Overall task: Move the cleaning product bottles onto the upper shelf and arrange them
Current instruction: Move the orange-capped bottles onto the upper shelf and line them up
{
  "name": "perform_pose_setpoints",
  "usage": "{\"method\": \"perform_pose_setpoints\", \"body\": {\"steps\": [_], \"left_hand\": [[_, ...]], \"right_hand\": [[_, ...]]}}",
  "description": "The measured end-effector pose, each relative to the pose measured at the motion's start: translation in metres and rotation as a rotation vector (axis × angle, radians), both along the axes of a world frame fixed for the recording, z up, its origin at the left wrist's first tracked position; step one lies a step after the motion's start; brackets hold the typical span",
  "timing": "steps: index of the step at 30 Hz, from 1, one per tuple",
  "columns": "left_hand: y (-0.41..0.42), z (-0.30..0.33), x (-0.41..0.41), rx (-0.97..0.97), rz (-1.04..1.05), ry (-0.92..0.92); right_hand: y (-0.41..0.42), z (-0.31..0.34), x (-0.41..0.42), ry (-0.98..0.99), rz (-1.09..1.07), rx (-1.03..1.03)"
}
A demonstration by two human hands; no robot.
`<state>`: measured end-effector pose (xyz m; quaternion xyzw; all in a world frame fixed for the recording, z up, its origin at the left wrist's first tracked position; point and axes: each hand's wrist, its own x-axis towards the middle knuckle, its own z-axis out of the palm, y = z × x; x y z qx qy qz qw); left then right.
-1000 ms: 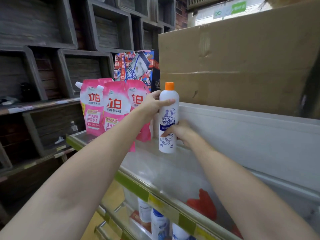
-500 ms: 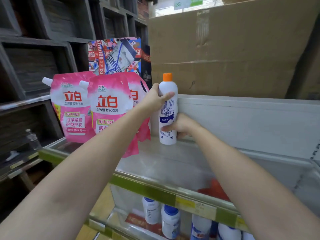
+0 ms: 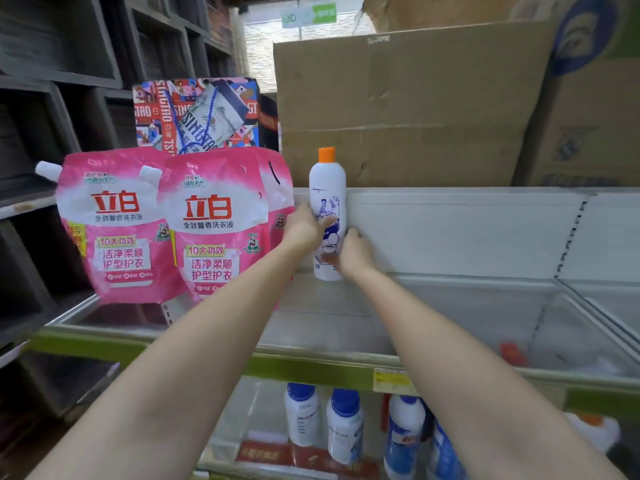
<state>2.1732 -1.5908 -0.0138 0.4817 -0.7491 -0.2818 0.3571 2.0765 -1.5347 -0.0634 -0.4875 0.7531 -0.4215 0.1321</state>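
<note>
I saw the white plastic bottle with an orange cap (image 3: 327, 202) upright at the back of the upper shelf (image 3: 450, 313), my left hand (image 3: 304, 228) and right hand (image 3: 355, 252) both gripping it beside pink detergent pouches (image 3: 211, 223).

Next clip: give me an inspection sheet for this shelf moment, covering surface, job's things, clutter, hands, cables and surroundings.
Surface: upper shelf, pale, with a green front strip.
Job's things: white bottle with orange cap upright at the shelf's back wall; blue-capped bottles on the shelf below.
Clutter: pink detergent pouches standing left of the bottle; a colourful printed bag behind them.
Hands: left hand and right hand both grip the bottle.
Cables: nothing seen.
Surroundings: cardboard boxes above the back wall; dark wooden shelving at left.
</note>
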Motion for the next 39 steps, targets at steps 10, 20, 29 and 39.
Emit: {"method": "perform_pose_setpoints", "body": {"steps": [10, 20, 29, 39], "left_hand": [[0.023, -0.023, 0.012, 0.032, 0.02, -0.133], [0.108, -0.019, 0.001, 0.061, -0.173, -0.068], [0.224, -0.023, -0.046, 0.08, -0.183, -0.093], [0.321, -0.063, -0.09, 0.048, -0.181, -0.173]], "right_hand": [[0.036, 0.005, -0.002, 0.058, -0.07, 0.085], [0.114, 0.007, -0.031, 0.083, 0.047, -0.039], [0.237, 0.005, -0.088, -0.013, 0.08, -0.019], [0.346, -0.035, -0.135, -0.06, 0.14, 0.041]]}}
